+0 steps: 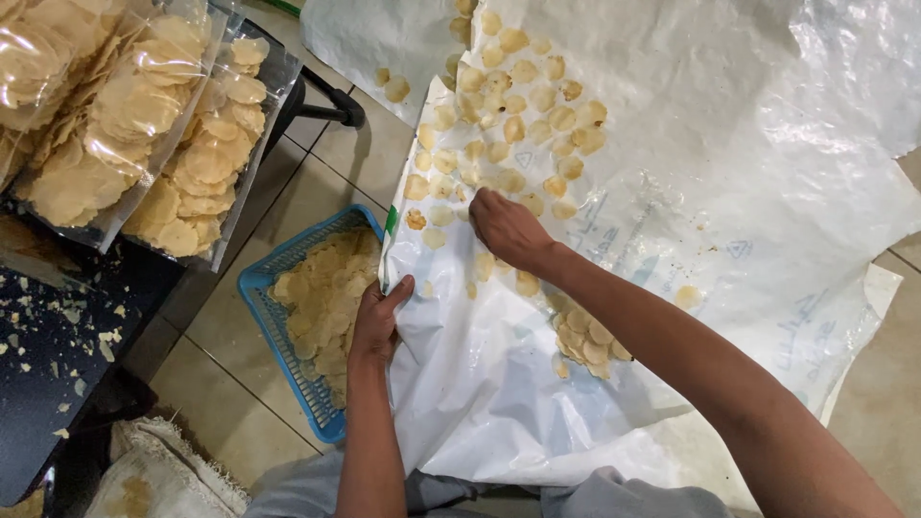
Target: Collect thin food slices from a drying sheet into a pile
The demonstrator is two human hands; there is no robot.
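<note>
A large white plastic sheet [729,173] lies spread on the tiled floor, with several thin pale-yellow round crackers [523,115] scattered over its upper left part. My left hand [376,321] grips the sheet's left edge and lifts it above a blue plastic basket [264,288] holding more crackers. My right hand [507,228] rests palm down on the sheet among the crackers, fingers curled over a few of them. A small pile of crackers [587,341] sits just under my right forearm.
Clear bags packed with crackers [144,125] lie on a dark table [48,384] at the left, which is littered with crumbs. A black chair leg [331,96] stands behind the basket. A woven sack [163,470] lies at the lower left.
</note>
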